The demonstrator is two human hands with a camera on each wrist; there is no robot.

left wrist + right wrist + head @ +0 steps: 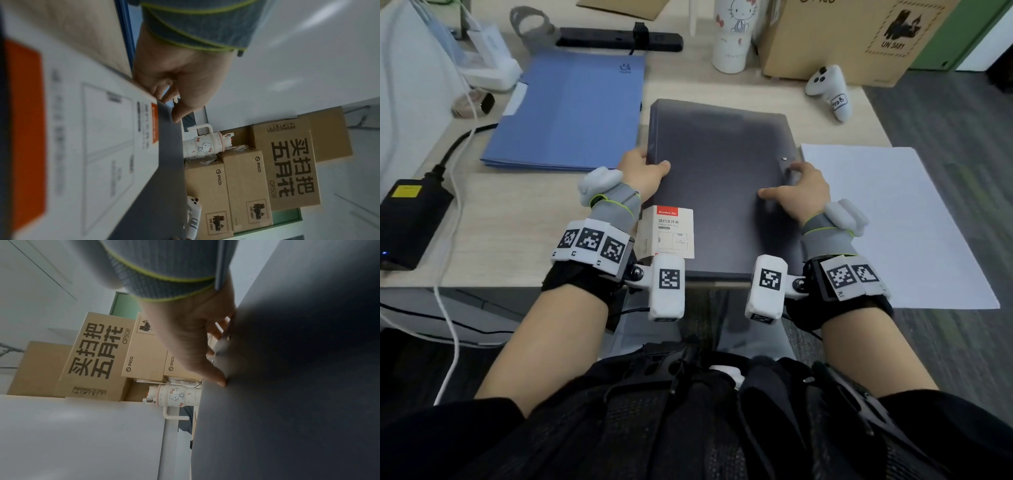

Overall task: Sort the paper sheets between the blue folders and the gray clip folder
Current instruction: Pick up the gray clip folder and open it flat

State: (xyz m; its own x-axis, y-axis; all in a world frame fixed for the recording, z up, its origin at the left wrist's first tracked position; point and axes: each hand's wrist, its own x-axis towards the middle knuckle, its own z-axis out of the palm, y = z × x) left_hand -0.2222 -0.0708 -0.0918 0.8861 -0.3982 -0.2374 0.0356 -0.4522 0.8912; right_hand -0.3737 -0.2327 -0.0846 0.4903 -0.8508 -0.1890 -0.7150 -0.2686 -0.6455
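Observation:
The gray clip folder [719, 144] lies closed in the middle of the desk, with a white and red label [667, 233] at its near left corner. My left hand [643, 171] grips its left edge, thumb on the cover and fingers under it. My right hand [796, 192] holds the right edge near the metal stud, with the thumb pressed on the cover. The blue folders [571, 109] lie closed to the left. White paper sheets [893, 219] lie to the right, overhanging the desk. The wrist views show my left hand [180, 78] and right hand [195, 337] at the folder's edge [287, 386].
A black power brick [410, 219] and cables sit at the left edge. Along the back stand a black power strip [619, 39], a white cartoon bottle [734, 34] and cardboard boxes [852, 37]. A white controller [828, 90] lies at the back right.

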